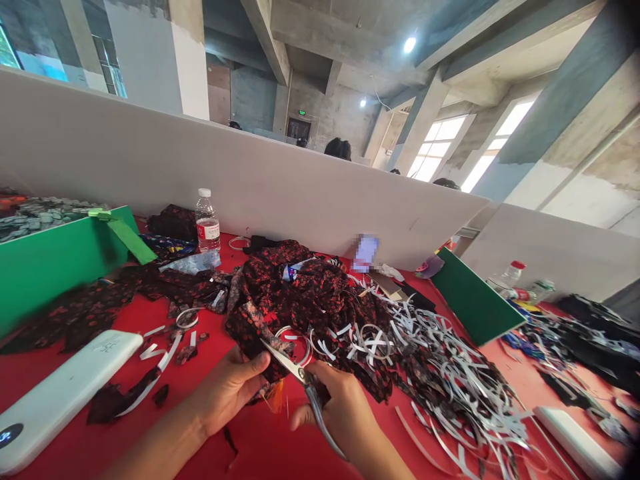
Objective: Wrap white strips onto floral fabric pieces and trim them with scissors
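My right hand point(337, 410) is closed around the handles of small metal scissors point(295, 373), whose blades point up and left into a piece of black-and-red patterned fabric point(310, 293). My left hand point(230, 390) pinches the edge of that fabric just left of the blades. The fabric lies heaped on the red table point(70, 453), with a white elastic ring close to the blade tips.
A pile of white and dark cut strips point(450, 373) spreads to the right. A white power bank point(60, 393) lies at left, a green box point(50, 260) behind it, a water bottle point(207, 223) by the grey partition point(280, 187). A green board point(473, 300) stands at right. Heads of other people show beyond the partition.
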### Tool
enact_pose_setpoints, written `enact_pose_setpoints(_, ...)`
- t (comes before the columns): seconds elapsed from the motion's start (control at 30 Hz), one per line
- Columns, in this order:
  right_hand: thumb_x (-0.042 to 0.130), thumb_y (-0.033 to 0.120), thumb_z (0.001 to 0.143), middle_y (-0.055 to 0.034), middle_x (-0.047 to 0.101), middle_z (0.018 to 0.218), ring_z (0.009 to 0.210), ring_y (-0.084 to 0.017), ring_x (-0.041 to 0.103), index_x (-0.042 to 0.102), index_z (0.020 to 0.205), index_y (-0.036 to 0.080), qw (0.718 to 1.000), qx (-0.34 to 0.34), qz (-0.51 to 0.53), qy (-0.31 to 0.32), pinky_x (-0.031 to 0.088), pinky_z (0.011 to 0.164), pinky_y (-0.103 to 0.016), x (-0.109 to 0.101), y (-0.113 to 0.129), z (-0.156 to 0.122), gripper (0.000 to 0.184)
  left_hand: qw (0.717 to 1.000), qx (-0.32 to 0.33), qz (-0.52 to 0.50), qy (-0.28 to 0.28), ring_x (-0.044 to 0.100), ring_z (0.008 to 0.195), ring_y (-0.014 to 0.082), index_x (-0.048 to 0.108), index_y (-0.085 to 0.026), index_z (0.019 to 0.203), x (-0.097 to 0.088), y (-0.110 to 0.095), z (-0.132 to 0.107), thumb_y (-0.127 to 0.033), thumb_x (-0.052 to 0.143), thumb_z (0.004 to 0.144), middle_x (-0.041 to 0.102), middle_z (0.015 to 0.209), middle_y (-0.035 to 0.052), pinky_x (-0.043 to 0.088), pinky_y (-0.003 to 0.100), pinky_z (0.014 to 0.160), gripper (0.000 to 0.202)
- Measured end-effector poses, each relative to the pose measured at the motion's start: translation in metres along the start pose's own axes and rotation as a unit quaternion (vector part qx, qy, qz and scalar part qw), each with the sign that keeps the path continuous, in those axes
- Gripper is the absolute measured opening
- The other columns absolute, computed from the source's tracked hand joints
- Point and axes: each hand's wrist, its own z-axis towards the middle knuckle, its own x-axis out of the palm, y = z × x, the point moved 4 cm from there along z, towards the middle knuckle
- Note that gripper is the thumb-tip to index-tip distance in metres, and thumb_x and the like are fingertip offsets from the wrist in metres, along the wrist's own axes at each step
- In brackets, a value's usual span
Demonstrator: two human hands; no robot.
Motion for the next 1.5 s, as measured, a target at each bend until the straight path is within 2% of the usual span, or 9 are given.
enact_pose_setpoints(0.07,0.071,0.052,0.066,0.0058,0.047,0.057,0.052,-0.009,0.032,0.062,0.080,0.017,1.000,0.001,0.001,0.003,0.025,0.047,-0.019,-0.0002,0.0007,0.0000,0.039,1.000,0.005,-0.002,0.002,0.069,0.077,0.0191,0.074,-0.016,0.077,-0.0002,-0.0001,0.0011,-0.026,0.082,0.059,0.076,0.080,0.0040,0.052,0.029,0.079,0.022)
enact_pose_setpoints(0.23,0.070,0.053,0.067,0.0040,0.054,0.065,0.054,-0.010,0.034,0.063,0.095,0.018,0.999,-0.019,0.024,0.013,0.029,0.051,-0.019,-0.0005,0.0037,-0.0003,0.045,1.000,0.011,-0.004,0.006,0.069,0.080,0.0202,0.074,-0.016,0.077,-0.0026,0.0027,0.0028,-0.022,0.081,0.060,0.076,0.084,0.0048,0.051,0.030,0.080,0.020)
enact_pose_setpoints(0.5,0.071,0.053,0.065,0.0062,0.044,0.059,0.054,-0.010,0.030,0.065,0.091,0.017,1.000,0.000,0.030,0.005,0.027,0.050,-0.019,0.0017,0.0017,-0.0008,0.044,1.000,-0.005,-0.018,0.015,0.069,0.082,0.0207,0.074,-0.016,0.078,0.0008,0.0036,0.0012,-0.020,0.079,0.064,0.076,0.082,0.0052,0.049,0.031,0.084,0.016)
enact_pose_setpoints(0.67,0.072,0.050,0.065,0.0061,0.038,0.059,0.055,-0.010,0.028,0.064,0.082,0.016,1.000,0.004,0.024,-0.018,0.025,0.048,-0.019,0.0037,0.0043,0.0000,0.039,0.997,-0.006,-0.079,0.023,0.068,0.090,0.0246,0.070,-0.016,0.099,0.0041,0.0002,0.0016,-0.018,0.077,0.067,0.076,0.087,0.0057,0.048,0.037,0.089,0.032)
enact_pose_setpoints(0.83,0.069,0.049,0.069,0.0061,0.039,0.057,0.054,-0.010,0.027,0.062,0.084,0.016,0.999,0.016,0.029,-0.008,0.025,0.047,-0.019,0.0068,0.0058,0.0007,0.036,0.991,0.014,-0.129,-0.021,0.068,0.090,0.0215,0.064,-0.020,0.112,-0.0038,-0.0006,0.0041,-0.016,0.071,0.074,0.075,0.094,0.0046,0.051,0.033,0.084,0.039)
enact_pose_setpoints(1.0,0.069,0.046,0.071,0.0058,0.043,0.061,0.056,-0.010,0.029,0.062,0.090,0.016,1.000,0.001,0.029,-0.003,0.028,0.050,-0.019,0.0076,0.0053,0.0003,0.036,0.994,0.001,-0.113,-0.001,0.069,0.085,0.0212,0.064,-0.020,0.111,0.0014,0.0014,0.0021,-0.018,0.073,0.071,0.075,0.091,0.0036,0.052,0.031,0.080,0.041)
enact_pose_setpoints(1.13,0.070,0.045,0.069,0.0063,0.041,0.059,0.055,-0.010,0.029,0.062,0.084,0.016,1.000,0.001,0.024,-0.007,0.025,0.049,-0.019,0.0073,0.0042,0.0002,0.034,0.994,-0.006,-0.106,0.005,0.069,0.086,0.0221,0.066,-0.019,0.108,0.0041,0.0023,0.0019,-0.022,0.076,0.068,0.076,0.090,0.0037,0.052,0.032,0.081,0.041)
enact_pose_setpoints(1.33,0.071,0.046,0.068,0.0068,0.037,0.058,0.055,-0.010,0.027,0.062,0.082,0.015,0.999,0.004,0.042,-0.013,0.024,0.048,-0.019,0.0080,0.0046,-0.0004,0.035,0.994,0.005,-0.113,-0.003,0.069,0.087,0.0208,0.069,-0.020,0.099,-0.0017,0.0035,0.0046,-0.019,0.077,0.067,0.075,0.092,0.0024,0.051,0.032,0.084,0.032)
enact_pose_setpoints(1.5,0.072,0.047,0.067,0.0075,0.033,0.057,0.055,-0.009,0.025,0.063,0.079,0.015,0.999,0.014,0.033,-0.015,0.023,0.047,-0.019,0.0082,0.0050,-0.0010,0.036,0.993,0.010,-0.118,0.005,0.067,0.095,0.0218,0.066,-0.021,0.109,-0.0035,0.0025,0.0045,-0.019,0.073,0.073,0.075,0.096,0.0030,0.049,0.033,0.088,0.037)
